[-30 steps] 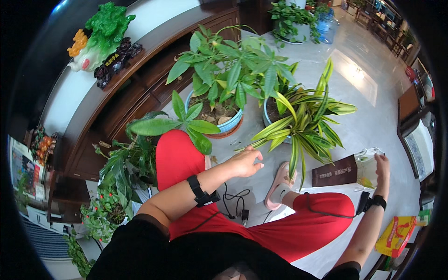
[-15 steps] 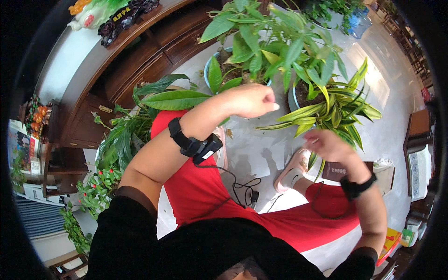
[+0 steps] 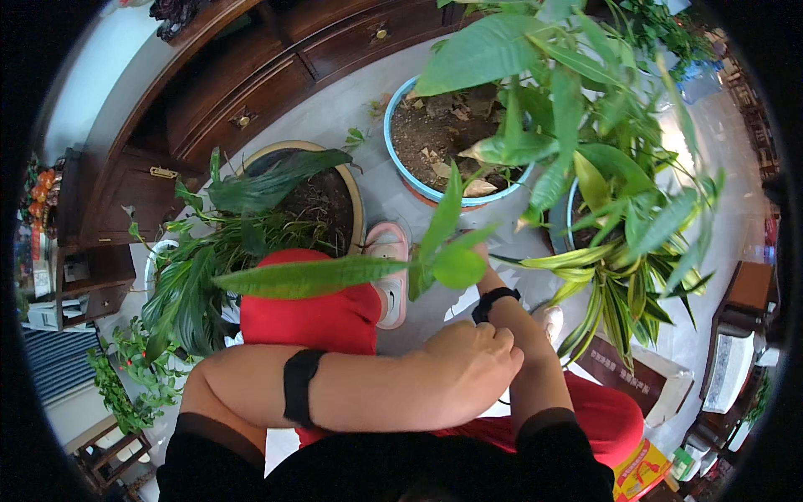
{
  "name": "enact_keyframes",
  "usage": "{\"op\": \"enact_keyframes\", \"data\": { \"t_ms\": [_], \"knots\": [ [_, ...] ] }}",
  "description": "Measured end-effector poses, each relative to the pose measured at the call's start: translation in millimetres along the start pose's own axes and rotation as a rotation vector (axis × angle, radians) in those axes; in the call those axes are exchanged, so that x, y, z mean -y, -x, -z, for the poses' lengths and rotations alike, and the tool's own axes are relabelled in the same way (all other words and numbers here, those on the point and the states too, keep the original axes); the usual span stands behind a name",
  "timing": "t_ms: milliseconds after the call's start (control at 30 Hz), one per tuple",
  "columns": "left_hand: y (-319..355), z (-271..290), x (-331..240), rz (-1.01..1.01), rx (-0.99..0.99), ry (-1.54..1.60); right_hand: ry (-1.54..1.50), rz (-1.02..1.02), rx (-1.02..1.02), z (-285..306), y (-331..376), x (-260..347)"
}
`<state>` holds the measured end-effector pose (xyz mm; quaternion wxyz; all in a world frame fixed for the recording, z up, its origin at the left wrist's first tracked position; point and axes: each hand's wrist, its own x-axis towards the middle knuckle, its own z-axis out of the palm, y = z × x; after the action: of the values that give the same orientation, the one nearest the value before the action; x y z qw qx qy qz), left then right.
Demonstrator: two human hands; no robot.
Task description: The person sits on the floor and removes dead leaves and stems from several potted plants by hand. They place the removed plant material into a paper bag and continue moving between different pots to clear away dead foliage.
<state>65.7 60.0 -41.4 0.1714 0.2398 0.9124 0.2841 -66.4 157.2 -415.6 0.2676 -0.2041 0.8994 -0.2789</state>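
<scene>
My left hand [image 3: 481,356] is closed in front of my body, fingers curled under, over my right forearm in this view. Whatever it may hold is hidden. My right hand [image 3: 477,251] reaches forward, its fingers largely covered by broad green leaves [image 3: 458,266], so its grip does not show. From these leaves a long leaf [image 3: 309,278] stretches left over my knee. Beyond stands a blue-rimmed pot [image 3: 387,134] of soil and dry leaf bits, with a tall leafy plant [image 3: 577,92] above it.
To the left, drooping dark-leaved plants [image 3: 188,289] stand by a tan-rimmed pot [image 3: 358,201]. A yellow-striped plant [image 3: 615,293] spreads on the right near a brown box [image 3: 623,368]. Wooden drawers [image 3: 251,117] line the far left. My slippered foot [image 3: 387,276] rests beside the pots.
My left hand has come back toward my body. My right hand has moved left, in behind the leaves. The view has shifted, and more of the blue-rimmed pot shows.
</scene>
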Motion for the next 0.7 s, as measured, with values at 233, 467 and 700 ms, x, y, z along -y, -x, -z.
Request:
{"op": "enact_keyframes", "data": {
  "t_ms": [233,467,700],
  "knots": [
    [2,19,9,0.115,-0.209,-0.039,0.216,0.052,-0.196,-79,-6,67],
    [2,23,15,0.114,-0.273,-0.033,0.146,-0.018,0.105,-68,-3,34],
    [7,18,11,0.077,-0.271,-0.070,0.153,-0.055,0.149,-46,26,9]
  ]
}}
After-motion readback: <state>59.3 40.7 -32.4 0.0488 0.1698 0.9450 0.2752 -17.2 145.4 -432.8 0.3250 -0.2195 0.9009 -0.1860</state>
